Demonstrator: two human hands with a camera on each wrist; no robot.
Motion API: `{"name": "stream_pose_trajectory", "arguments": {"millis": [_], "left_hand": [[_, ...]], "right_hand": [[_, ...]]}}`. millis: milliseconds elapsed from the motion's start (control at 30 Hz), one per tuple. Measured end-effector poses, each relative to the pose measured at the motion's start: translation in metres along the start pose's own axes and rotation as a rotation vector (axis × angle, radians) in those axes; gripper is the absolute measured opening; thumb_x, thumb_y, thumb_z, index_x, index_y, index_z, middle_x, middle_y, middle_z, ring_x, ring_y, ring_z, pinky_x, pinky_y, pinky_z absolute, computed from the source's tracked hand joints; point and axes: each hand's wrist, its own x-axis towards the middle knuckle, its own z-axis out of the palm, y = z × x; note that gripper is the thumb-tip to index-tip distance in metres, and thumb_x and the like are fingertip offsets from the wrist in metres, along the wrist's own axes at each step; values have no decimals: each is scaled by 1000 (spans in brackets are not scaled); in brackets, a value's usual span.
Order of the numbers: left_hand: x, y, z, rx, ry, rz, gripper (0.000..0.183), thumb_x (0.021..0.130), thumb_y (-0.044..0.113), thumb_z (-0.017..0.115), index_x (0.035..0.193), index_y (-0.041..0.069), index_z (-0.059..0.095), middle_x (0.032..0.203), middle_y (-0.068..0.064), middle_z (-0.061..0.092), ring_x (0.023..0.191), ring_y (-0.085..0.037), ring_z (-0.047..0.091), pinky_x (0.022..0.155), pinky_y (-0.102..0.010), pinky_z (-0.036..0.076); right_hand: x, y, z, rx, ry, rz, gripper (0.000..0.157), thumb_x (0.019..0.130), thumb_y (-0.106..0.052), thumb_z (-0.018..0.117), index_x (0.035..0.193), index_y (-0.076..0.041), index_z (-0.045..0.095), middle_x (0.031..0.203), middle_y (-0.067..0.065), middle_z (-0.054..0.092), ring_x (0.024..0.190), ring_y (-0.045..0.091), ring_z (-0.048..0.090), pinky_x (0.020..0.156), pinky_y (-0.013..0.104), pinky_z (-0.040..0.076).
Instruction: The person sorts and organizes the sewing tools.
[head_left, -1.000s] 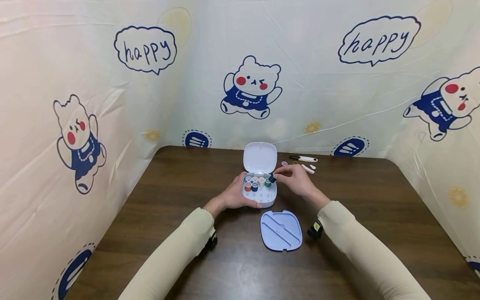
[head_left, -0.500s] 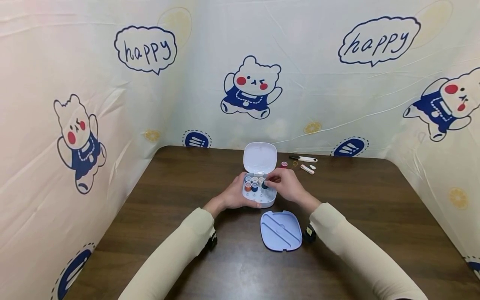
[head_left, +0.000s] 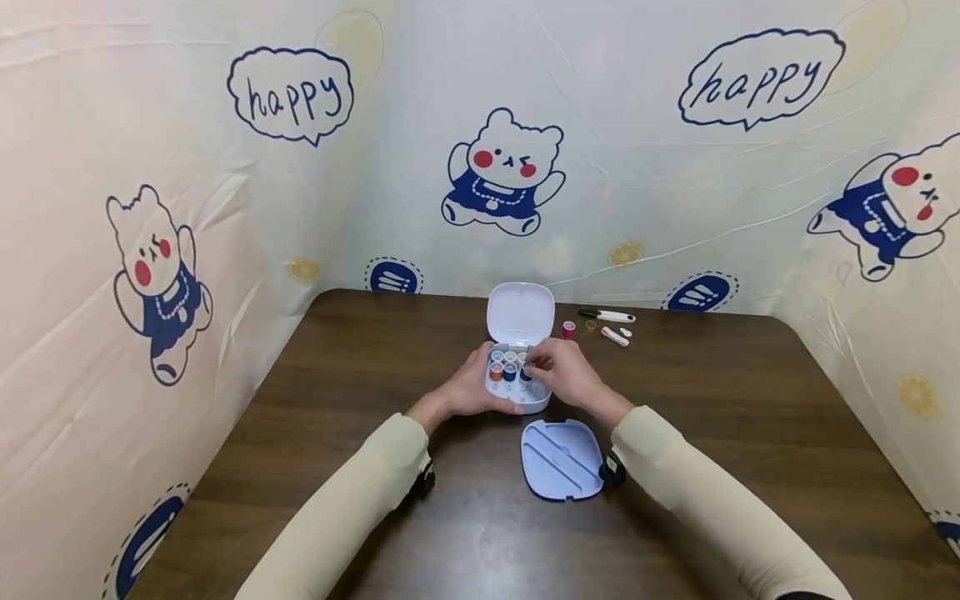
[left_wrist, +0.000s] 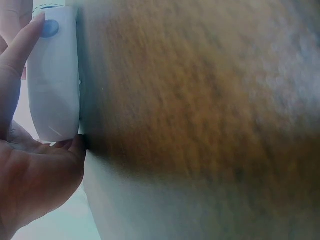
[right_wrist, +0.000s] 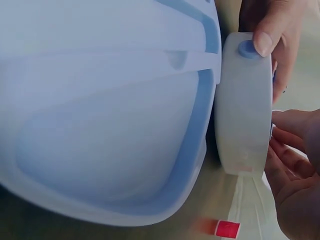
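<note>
A small white sewing box (head_left: 534,408) stands with its lid (head_left: 521,314) raised. My left hand (head_left: 472,387) grips its left side; in the left wrist view the thumb lies by the round button (left_wrist: 50,28) on the box front. Inside, thread spools stand on pegs, among them an orange spool (head_left: 497,372) and a blue spool (head_left: 510,372). My right hand (head_left: 572,372) pinches a dark thread spool (head_left: 527,375) low over the pegs, right of the blue one. Fingers partly cover it, so I cannot tell whether it is seated.
A pale blue tray (head_left: 562,460) with a diagonal groove lies in front of the box. Behind on the right are a pink-red spool (head_left: 568,330), a black-and-white slim tool (head_left: 607,317), a yellow ring (head_left: 590,326) and a small pinkish-white stick (head_left: 615,337).
My right hand has brought the dark spool leftward from the box's right edge and lowered it among the pegs. The left hand keeps its grip in place.
</note>
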Motion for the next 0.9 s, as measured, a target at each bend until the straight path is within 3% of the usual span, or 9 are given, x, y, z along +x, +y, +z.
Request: {"name": "stream_pose_trajectory", "arguments": {"millis": [367, 900], "left_hand": [[0, 0, 0, -4, -8, 7, 106, 73, 32, 94, 151, 6, 26, 140, -14, 42, 123, -26, 49, 108, -44, 41], [0, 1, 0, -6, -1, 9, 108, 71, 32, 96, 150, 6, 28, 138, -13, 44, 122, -27, 50, 108, -44, 41]], "right_hand": [[1, -1, 3, -76, -19, -27, 15, 90, -5, 77, 104, 0, 78, 97, 10, 70, 84, 20, 67, 76, 34, 58], [2, -3, 8, -100, -36, 9, 17, 90, -5, 77, 106, 0, 78, 102, 11, 67, 87, 20, 66, 78, 33, 58]]}}
